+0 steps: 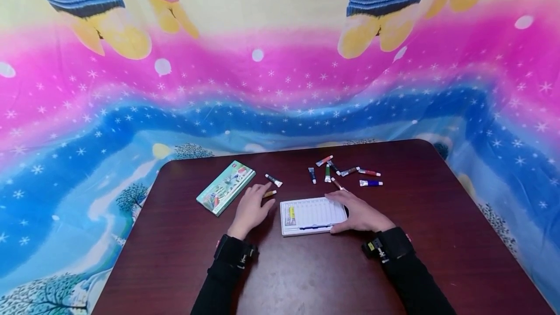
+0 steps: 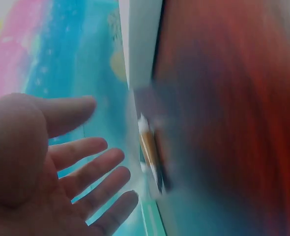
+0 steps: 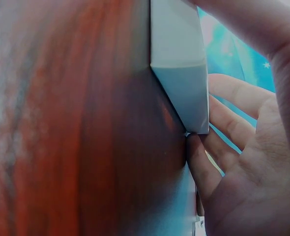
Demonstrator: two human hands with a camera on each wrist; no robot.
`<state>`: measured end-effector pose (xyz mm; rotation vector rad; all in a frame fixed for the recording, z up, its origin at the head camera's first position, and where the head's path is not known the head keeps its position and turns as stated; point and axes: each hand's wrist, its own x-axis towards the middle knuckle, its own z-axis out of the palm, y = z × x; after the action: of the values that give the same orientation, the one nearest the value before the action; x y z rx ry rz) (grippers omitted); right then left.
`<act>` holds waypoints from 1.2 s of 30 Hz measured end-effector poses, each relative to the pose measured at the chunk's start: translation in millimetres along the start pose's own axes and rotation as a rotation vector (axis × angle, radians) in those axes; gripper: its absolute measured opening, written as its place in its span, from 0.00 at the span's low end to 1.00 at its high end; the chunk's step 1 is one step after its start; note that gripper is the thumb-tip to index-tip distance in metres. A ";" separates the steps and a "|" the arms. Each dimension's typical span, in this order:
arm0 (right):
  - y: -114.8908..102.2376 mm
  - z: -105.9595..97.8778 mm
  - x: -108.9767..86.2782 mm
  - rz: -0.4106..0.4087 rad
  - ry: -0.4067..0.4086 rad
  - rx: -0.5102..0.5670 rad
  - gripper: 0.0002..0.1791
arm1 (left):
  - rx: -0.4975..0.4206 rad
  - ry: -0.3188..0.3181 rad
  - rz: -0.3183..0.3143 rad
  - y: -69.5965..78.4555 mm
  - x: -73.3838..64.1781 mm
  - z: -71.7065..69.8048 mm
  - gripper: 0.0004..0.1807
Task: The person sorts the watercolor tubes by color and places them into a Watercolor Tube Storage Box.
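Note:
A white slotted paint tray (image 1: 312,210) lies on the table. Its left end holds a yellow paint tube (image 1: 292,214) beside a pale one, and a blue-handled paintbrush (image 1: 316,227) lies along its near edge. My right hand (image 1: 360,213) grips the tray's right end, thumb at the near side and fingers at the far side. To the left of the tray, my left hand (image 1: 253,208) is held beside an ochre paint tube (image 1: 269,194). In the left wrist view its fingers are extended and apart from that tube (image 2: 149,147). A black-labelled tube (image 1: 273,180) lies just beyond.
A green illustrated box (image 1: 226,187) lies left of my left hand. Several paint tubes are scattered beyond the tray, among them a green one (image 1: 327,173), a red one (image 1: 369,172) and a blue one (image 1: 371,183). A printed cloth (image 1: 280,81) hangs behind the dark table (image 1: 288,276).

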<state>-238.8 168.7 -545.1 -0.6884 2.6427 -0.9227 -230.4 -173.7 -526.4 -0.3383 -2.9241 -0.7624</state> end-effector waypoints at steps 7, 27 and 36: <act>0.6 -1.4 -2.0 0.007 0.003 -0.004 0.57 | 0.035 -0.007 -0.028 -11.9 15.3 2.8 0.24; -0.4 -0.8 -0.9 0.004 0.002 -0.009 0.57 | -0.107 0.009 -0.087 -3.8 19.7 -4.9 0.10; -1.0 -0.7 -1.6 -0.014 0.003 -0.006 0.56 | -0.514 0.066 -0.002 11.0 18.3 -31.2 0.25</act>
<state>-237.4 169.2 -543.7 -0.7082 2.6470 -0.9208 -244.2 -176.3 -491.3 -0.3384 -2.6266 -1.4896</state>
